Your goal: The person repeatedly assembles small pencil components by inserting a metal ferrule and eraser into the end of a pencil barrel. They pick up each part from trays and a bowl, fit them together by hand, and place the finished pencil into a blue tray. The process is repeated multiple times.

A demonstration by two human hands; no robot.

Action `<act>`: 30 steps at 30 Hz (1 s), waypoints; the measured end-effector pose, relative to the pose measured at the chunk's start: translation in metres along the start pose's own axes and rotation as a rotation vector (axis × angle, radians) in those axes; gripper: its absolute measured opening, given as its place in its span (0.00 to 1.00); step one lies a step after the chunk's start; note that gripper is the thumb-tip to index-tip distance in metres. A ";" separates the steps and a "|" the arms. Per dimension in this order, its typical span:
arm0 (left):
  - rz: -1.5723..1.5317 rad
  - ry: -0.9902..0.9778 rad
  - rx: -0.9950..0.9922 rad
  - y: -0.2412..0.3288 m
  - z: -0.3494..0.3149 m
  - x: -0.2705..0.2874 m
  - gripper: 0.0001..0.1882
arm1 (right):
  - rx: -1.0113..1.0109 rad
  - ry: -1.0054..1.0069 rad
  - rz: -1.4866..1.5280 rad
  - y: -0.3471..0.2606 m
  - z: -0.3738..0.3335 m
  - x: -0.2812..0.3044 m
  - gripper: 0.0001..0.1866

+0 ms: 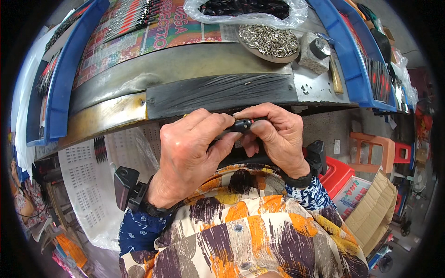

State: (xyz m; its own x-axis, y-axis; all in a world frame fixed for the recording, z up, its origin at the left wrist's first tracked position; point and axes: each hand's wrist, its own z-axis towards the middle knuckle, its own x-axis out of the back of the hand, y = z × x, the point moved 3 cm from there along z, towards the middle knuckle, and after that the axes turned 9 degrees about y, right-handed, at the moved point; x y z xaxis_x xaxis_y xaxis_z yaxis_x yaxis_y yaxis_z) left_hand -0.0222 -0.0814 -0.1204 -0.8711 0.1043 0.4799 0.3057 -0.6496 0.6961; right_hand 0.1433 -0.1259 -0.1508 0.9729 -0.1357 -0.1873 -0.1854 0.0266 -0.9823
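Observation:
Just off the near edge of the workbench, my two hands meet around a small black tube-shaped piece [242, 125] with a thin red ring. My left hand [190, 139] pinches its left end between thumb and fingers. On the other end, the thumb and fingers of my right hand [279, 132] are closed near the red ring. My fingers cover much of the piece, so its full length is hidden. A black rubber-like mat strip [218, 95] lies on the bench edge just beyond my hands.
A round dish [269, 44] of small metal pieces and a clear bag [204, 17] of black parts sit at the far side. Blue bins [69, 76] [340, 55] flank the bench. A stone block [311, 58] stands right. Below are a red stool [334, 172] and cardboard [371, 211].

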 end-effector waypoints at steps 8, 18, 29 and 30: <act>-0.011 -0.002 0.023 -0.001 -0.005 0.001 0.13 | 0.015 -0.056 -0.096 -0.005 -0.002 0.002 0.10; -0.001 -0.028 0.007 0.000 -0.012 0.002 0.12 | 0.083 -0.096 -0.155 0.001 -0.002 0.005 0.08; 0.002 -0.047 -0.060 -0.003 -0.013 -0.001 0.12 | 0.291 -0.138 -0.330 -0.002 0.001 0.007 0.09; -0.001 -0.052 -0.059 -0.003 -0.013 -0.001 0.12 | 0.282 -0.148 -0.325 -0.002 0.001 0.008 0.09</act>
State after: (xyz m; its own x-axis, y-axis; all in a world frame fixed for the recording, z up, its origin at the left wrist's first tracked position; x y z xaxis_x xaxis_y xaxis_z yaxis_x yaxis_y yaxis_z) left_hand -0.0276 -0.0893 -0.1297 -0.8497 0.1432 0.5075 0.2804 -0.6925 0.6647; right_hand 0.1512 -0.1256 -0.1506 0.9875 -0.0391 0.1526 0.1574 0.2777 -0.9477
